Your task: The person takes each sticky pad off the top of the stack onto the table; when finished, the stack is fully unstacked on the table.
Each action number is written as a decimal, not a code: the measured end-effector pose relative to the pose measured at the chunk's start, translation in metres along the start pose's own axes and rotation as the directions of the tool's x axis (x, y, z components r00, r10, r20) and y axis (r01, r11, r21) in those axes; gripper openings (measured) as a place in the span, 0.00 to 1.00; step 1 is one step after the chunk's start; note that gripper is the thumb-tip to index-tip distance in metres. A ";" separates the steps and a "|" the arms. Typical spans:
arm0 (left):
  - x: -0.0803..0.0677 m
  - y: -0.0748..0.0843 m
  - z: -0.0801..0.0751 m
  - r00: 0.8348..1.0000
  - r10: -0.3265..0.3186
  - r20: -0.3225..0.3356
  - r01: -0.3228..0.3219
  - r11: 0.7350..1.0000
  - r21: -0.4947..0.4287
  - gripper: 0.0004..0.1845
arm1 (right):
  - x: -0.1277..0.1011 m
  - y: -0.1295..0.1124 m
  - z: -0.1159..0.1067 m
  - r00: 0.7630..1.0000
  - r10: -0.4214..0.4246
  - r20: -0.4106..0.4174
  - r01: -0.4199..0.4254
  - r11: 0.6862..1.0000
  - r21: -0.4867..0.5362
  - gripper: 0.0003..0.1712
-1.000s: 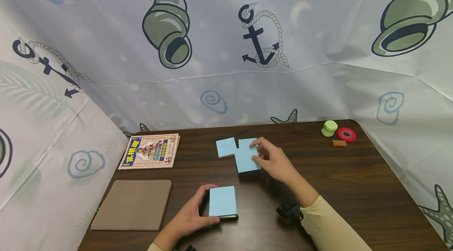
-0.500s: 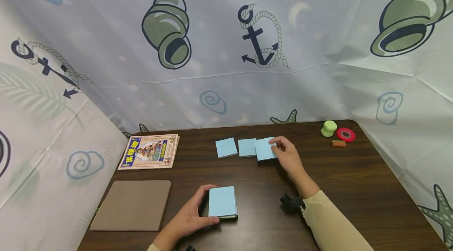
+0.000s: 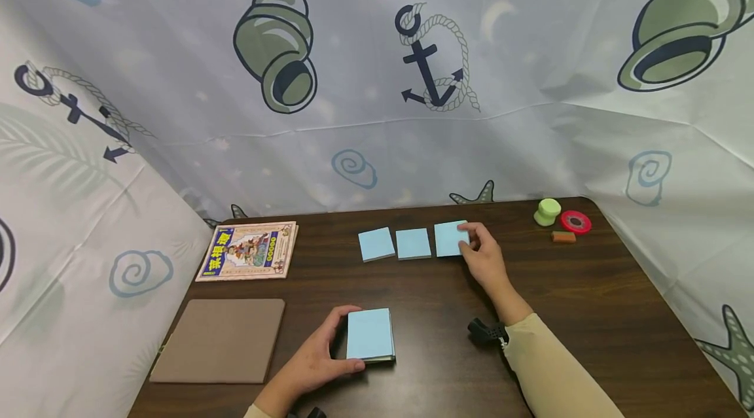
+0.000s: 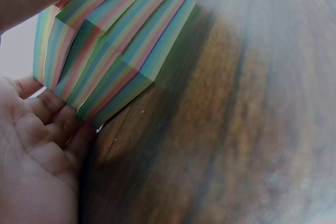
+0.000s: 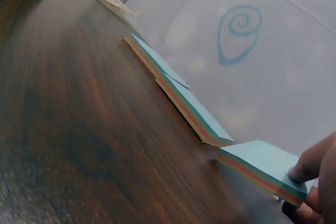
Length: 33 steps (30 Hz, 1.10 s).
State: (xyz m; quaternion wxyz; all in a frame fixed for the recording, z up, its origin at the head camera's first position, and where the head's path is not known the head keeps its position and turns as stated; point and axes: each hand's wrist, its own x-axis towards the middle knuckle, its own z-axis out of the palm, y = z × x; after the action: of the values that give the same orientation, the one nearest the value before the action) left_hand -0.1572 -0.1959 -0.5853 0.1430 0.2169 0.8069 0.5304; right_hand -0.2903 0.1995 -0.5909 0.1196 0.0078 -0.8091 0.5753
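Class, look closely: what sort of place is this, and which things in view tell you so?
Probably a staged tabletop workspace, not a lived-in room: a dark wooden table is enclosed by a seashell-and-anchor printed curtain, with small blue paper pads and a picture book laid out.

- The left hand (image 3: 312, 365) is cut off at the wrist by the near edge of the head view; in the left wrist view only part of the palm and a blurred thumb show.
- The paper stack's (image 3: 370, 334) left edge is hidden under that hand's fingers.
- The right hand (image 3: 484, 258) covers the right edge of the third pad (image 3: 450, 238); in the right wrist view only fingertips (image 5: 310, 163) show.
- The booklet's (image 3: 250, 251) cover print is too small to read.
- The worktop (image 3: 589, 313) runs out of frame at the near edge.
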 end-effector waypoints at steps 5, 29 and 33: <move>0.001 0.001 -0.001 1.000 0.014 -0.002 -0.014 1.000 -0.005 0.49 | 0.003 0.003 0.000 1.000 0.008 -0.021 -0.011 0.992 -0.126 0.15; 0.000 -0.001 0.000 1.000 -0.024 0.013 0.024 1.000 -0.013 0.49 | 0.003 0.004 0.004 0.992 0.003 0.122 0.045 0.922 -0.385 0.25; 0.001 -0.002 0.000 0.999 -0.032 0.012 0.032 0.999 -0.013 0.49 | 0.004 0.004 0.004 0.993 -0.003 0.121 0.050 0.923 -0.381 0.25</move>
State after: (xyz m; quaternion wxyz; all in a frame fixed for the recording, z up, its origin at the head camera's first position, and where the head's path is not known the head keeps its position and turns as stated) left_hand -0.1582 -0.1961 -0.5872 0.1578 0.2062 0.8058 0.5322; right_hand -0.2955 0.1975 -0.5952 0.0785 0.0293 -0.9113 0.4031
